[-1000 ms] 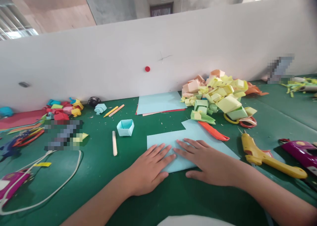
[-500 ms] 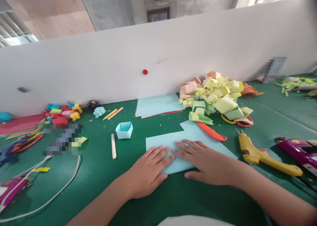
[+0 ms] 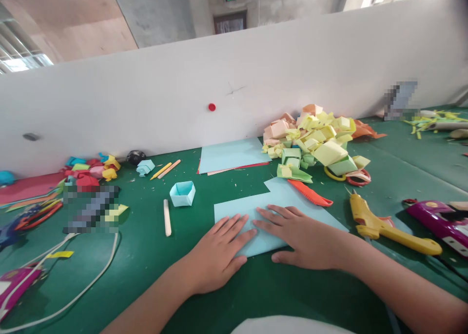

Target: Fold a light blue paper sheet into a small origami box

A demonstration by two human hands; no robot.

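Both hands lie flat on a light blue sheet of paper (image 3: pixel 237 206) on the green table. My left hand (image 3: pixel 219 253) covers its lower left part, fingers stretched out. My right hand (image 3: pixel 296 234) rests over the middle with its fingers spread, holding nothing. More light blue paper (image 3: pixel 280 185) shows behind the right hand, partly under an orange utility knife (image 3: pixel 310 193). To the left of the paper stands a small folded light blue paper box (image 3: pixel 183 193), open at the top. A short pale stick (image 3: pixel 167 218) lies beside the box.
A heap of folded yellow, green and pink paper pieces (image 3: pixel 321 139) stands behind on the right. A yellow hot glue gun (image 3: pixel 391 231) and a purple tool (image 3: pixel 438 222) lie at right. Paper sheets (image 3: pixel 234 154) lie by the white partition (image 3: pixel 164 100). A white cable (image 3: pixel 106 270) curves at left.
The view has shifted very slightly. My hands stay flat on the light blue paper, and nothing on the table has visibly moved.
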